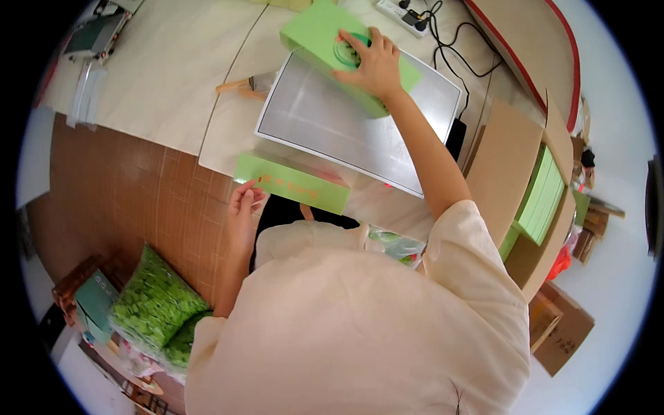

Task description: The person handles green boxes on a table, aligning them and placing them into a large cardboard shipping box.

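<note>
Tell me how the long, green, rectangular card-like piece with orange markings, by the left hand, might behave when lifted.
The long, green, rectangular card-like piece is probably fairly stiff: its edges look straight, with the left hand at one end only. It may be slightly slippery, given the pale sheen near its left end.

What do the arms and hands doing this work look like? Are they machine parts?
No, they're a person's. The left hand and right hand have ordinary fingers, with no gloves or cables visible. The plain, pale cream top has short, loose sleeves, leaving both forearms bare.
</note>
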Demonstrator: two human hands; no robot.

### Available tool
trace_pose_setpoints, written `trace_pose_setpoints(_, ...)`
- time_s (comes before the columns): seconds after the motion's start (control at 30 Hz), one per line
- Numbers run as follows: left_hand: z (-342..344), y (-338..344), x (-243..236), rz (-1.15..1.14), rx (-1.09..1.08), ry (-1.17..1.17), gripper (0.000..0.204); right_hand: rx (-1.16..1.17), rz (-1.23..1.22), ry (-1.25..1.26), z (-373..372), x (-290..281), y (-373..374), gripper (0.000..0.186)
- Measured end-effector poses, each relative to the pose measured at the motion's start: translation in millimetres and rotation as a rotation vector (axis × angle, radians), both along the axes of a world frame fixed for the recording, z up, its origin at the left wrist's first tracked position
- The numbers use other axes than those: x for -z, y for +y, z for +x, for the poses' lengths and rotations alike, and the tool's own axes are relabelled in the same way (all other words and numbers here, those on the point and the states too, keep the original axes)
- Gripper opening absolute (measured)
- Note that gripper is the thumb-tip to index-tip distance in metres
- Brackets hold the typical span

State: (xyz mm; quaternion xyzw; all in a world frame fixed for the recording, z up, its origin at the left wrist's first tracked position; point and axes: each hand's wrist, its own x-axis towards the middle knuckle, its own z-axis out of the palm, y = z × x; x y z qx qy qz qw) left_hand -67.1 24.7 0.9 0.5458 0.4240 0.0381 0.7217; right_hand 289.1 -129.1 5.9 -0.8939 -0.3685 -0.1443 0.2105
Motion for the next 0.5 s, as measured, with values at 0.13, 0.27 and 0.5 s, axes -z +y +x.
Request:
trace_pose_setpoints(0.13,1.9,-4.0,-6.0,0.035,0.010,-0.023,0.026,0.067,-0.036,0.053,-50.7,-3.9,-46.3,0.079)
trace_pose_setpoints(0.27,19.7,-20.0,-22.5,0.057,0.031,-0.076,0.026,0.114,-0.069,0.115,-108.9,-19.6,-91.0,0.080)
trace_pose_setpoints(0.5,43.7,-41.8,-15.5,0.019,0.073,-0.242,0.025,0.237,-0.118,0.310,-204.6,-38.9,-152.2,0.087)
